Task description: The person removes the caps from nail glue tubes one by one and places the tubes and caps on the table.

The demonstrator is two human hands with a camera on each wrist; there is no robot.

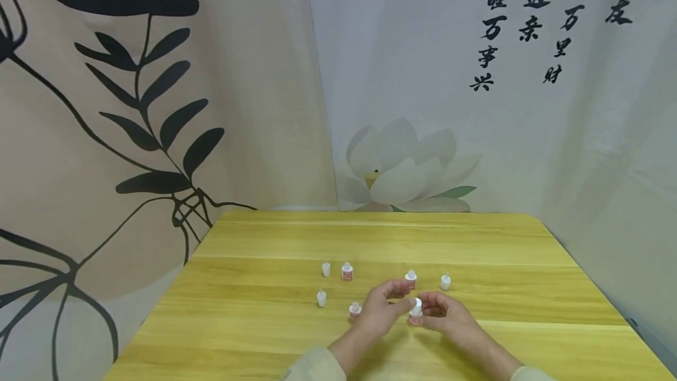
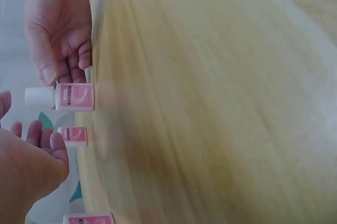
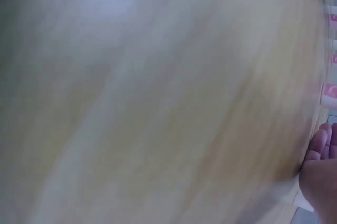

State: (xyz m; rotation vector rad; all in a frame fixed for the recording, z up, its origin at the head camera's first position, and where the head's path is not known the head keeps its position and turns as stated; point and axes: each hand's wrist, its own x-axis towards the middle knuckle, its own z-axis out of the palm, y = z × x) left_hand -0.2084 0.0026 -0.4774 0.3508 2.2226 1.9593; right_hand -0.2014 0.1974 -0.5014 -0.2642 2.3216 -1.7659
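A small bottle with a pink label and white cap (image 2: 73, 97) stands upright on the table, between the two hands in the head view. My right hand (image 1: 449, 317) is at its right side, thumb and loosely bent fingers beside it; whether they touch is unclear. My left hand (image 1: 379, 309) is at the left, its thumb close to the cap and its fingers relaxed. Another bottle (image 1: 411, 278) stands just behind the hands. A third bottle (image 1: 355, 312) is partly hidden by the left hand. In the right wrist view, only part of the right hand (image 3: 322, 174) shows.
Farther back on the wooden table (image 1: 254, 334) stands another pink-labelled bottle (image 1: 347, 271). Small translucent white pieces lie at left (image 1: 321, 298), farther back left (image 1: 326, 269) and right (image 1: 446, 282). A printed curtain (image 1: 264, 104) hangs behind the table's far edge.
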